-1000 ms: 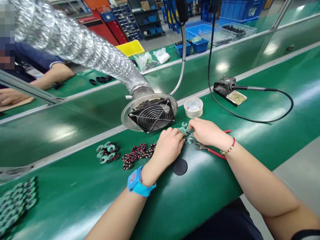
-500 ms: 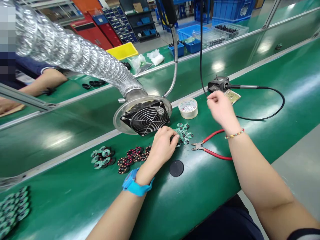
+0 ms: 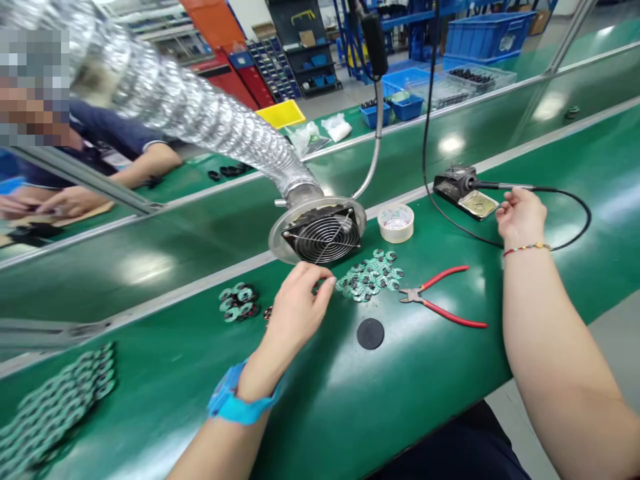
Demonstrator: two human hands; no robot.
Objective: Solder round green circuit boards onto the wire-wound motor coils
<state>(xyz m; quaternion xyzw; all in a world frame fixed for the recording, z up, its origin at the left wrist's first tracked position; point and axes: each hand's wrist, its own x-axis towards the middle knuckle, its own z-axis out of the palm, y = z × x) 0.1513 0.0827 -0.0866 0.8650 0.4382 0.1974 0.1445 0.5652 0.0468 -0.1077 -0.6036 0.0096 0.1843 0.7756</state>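
My left hand [image 3: 297,300], with a blue watch on its wrist, hovers low over the red and black ring-shaped parts [image 3: 269,312], mostly covering them. Its thumb and forefinger are curled together, and what lies between them is too small to make out. To its right is a pile of small green circuit boards [image 3: 373,275]. My right hand [image 3: 523,217] is at the handle of the soldering iron [image 3: 500,186], fingers curled and closed against it. The iron's tip sits in its black stand [image 3: 453,183], which holds a yellowish sponge [image 3: 479,204].
Red-handled cutters [image 3: 447,297], a black disc [image 3: 371,333] and a tape roll [image 3: 396,223] lie nearby. A fan hood [image 3: 327,237] on a silver duct hangs behind my left hand. Green boards with dark parts [image 3: 239,302] and a large green sheet [image 3: 65,407] are left. A co-worker's arms [image 3: 145,167] show across.
My right hand has left the hanging black cord and moved right to the iron's handle. My left hand has shifted left, uncovering the green boards. The view has turned slightly.
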